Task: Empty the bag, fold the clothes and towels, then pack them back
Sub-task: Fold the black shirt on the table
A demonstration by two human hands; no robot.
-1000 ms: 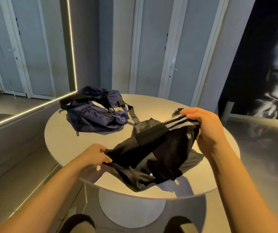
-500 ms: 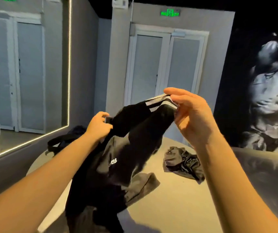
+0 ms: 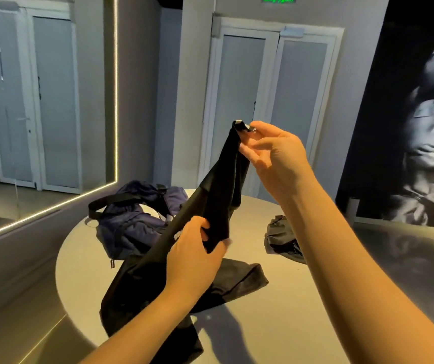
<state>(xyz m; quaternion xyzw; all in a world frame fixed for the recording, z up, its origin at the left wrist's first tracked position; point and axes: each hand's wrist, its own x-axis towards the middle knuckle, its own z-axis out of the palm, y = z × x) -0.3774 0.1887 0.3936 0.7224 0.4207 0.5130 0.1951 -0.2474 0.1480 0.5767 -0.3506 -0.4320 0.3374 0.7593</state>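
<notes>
Black garment (image 3: 218,190) had been lifted off the surface (image 3: 263,324) within the last second and pulled long, so it looked ready for folding. Right hand (image 3: 278,158) fingers (image 3: 265,127) pinched the top end high; left hand (image 3: 192,256) gripped its middle. Long axis ran steeply from upper right to lower left, tail draped over the near rim.

There is one bag (image 3: 131,227) and one round table (image 3: 276,324). Two pieces of clothing show: a black garment (image 3: 218,195) and a crumpled grey garment (image 3: 280,239). Two hands show, the left hand (image 3: 194,256) and the right hand (image 3: 276,156).
</notes>
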